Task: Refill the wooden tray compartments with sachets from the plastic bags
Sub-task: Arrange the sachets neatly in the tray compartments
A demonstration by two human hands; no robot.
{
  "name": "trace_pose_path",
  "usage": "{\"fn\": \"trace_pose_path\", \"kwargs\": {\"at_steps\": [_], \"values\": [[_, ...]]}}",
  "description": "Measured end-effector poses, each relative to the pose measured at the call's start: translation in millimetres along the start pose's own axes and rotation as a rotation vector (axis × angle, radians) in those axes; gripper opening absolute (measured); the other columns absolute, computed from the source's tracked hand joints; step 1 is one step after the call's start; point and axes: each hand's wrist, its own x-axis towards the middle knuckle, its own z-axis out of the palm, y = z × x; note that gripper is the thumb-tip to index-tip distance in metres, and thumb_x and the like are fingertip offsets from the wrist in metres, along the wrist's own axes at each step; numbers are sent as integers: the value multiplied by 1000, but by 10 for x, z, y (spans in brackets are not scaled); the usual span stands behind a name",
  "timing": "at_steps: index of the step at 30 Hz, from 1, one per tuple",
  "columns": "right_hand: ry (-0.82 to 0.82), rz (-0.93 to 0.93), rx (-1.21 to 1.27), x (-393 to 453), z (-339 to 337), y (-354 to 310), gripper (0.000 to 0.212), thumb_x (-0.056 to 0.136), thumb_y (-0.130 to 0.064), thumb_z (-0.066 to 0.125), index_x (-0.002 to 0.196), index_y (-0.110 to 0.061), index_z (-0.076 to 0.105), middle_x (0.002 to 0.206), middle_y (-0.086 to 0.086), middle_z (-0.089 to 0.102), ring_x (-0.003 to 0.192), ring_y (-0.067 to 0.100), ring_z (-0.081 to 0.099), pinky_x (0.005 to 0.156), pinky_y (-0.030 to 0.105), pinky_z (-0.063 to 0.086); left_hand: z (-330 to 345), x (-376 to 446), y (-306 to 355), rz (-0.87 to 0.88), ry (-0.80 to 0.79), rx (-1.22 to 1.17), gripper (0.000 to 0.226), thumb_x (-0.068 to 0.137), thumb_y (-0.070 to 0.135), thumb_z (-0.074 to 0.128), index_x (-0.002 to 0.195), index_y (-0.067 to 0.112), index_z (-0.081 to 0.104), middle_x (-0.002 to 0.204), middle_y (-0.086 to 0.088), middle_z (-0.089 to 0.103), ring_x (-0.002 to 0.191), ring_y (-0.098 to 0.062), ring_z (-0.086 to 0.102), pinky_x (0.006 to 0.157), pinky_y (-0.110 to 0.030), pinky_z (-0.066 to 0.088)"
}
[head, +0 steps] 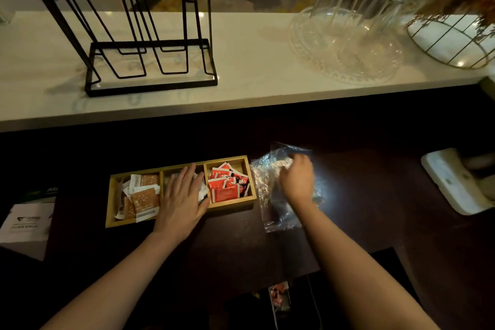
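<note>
Resting flat with fingers straight, the left hand [182, 195] covered the middle compartment of the wooden tray [180, 218] on the dark counter; just beside the tray, the right hand [297, 179] gripped a crumpled clear plastic bag [267, 182].

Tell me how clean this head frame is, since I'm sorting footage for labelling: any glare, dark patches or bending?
Head view: the white counter is brightly lit while the dark table below sinks into shadow; glare whitens the plastic bag around the right hand; wide-angle distortion bows the counter edge; the wooden tray stays readable.
</note>
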Motion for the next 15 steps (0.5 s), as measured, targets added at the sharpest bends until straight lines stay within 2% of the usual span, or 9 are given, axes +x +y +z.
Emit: {"fn": "trace_pose_path", "kwargs": {"at_steps": [2,4,6,8,12,15], "values": [[-27,263,-54,121,-99,282,36,84,-10,55,118,3,51,124,23,52,112,36,50,93,40,42,-78,-42,177,-4,73,-34,56,82,24,65,134,13,47,148,-12,39,138,-30,35,111,-46,29],[-90,436,-48,170,-158,456,45,86,-20,58,122,4,47,128,25,49,116,40,48,95,41,42,-107,-89,385,54,72,-83,57,77,15,69,131,15,51,143,-8,45,133,-26,41,110,-42,33],[-201,521,0,181,-144,523,60,84,-34,66,126,3,43,130,24,49,121,39,48,96,40,42,-57,-141,577,163,18,-122,59,76,13,68,132,17,51,140,-2,48,132,-21,43,112,-37,30],[-294,538,40,160,-59,541,69,79,-40,72,125,2,43,128,22,53,119,37,51,94,38,44,24,-198,728,293,-39,-141,63,75,14,69,134,20,49,140,1,51,131,-18,46,112,-35,24],[-365,546,184,83,157,541,62,67,-35,80,114,-6,50,113,17,65,100,34,63,86,41,54,176,-238,937,519,-163,-58,66,74,25,66,138,24,46,145,3,49,133,-16,46,110,-38,20],[-427,494,138,30,170,468,53,74,-29,76,115,-2,58,114,17,65,103,33,62,82,35,51,204,-187,993,499,-303,-71,62,89,23,50,148,24,29,157,4,26,146,-16,21,117,-35,6]]}}
